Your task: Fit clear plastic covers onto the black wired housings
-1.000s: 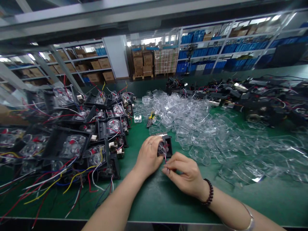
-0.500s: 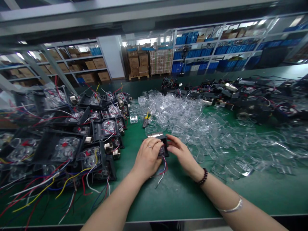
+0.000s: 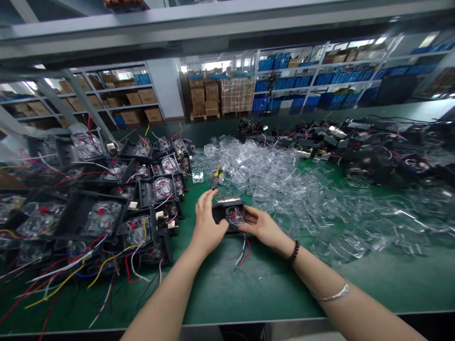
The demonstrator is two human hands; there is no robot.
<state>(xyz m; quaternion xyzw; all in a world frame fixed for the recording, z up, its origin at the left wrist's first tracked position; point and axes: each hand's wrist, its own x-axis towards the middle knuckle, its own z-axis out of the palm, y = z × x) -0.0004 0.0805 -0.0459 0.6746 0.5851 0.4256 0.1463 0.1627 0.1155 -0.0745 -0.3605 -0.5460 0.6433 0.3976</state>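
A black plastic housing [image 3: 221, 216] lies on the green table in front of me, between my two hands. Inside its right part sits a clear plastic cover [image 3: 235, 215] with something red under it. A metal fitting [image 3: 228, 200] sticks out along the far side, and red, white and blue wires [image 3: 243, 252] trail from the near side. My left hand [image 3: 208, 222] grips the housing's left end, thumb on the near edge and fingers along the far side. My right hand [image 3: 263, 226] holds the right end between thumb and fingers.
Yellow-handled pliers [image 3: 216, 176] lie just beyond the housing, beside a single clear cover [image 3: 197, 175]. A wide heap of clear plastic covers [image 3: 256, 163] spreads to the right. Wired black housings [image 3: 103, 220] crowd the left; more black parts [image 3: 359, 154] are piled at the far right.
My left hand has moved off the top of the housing to its left end, uncovering the inside and the clear cover. My right hand has closed on the right end.
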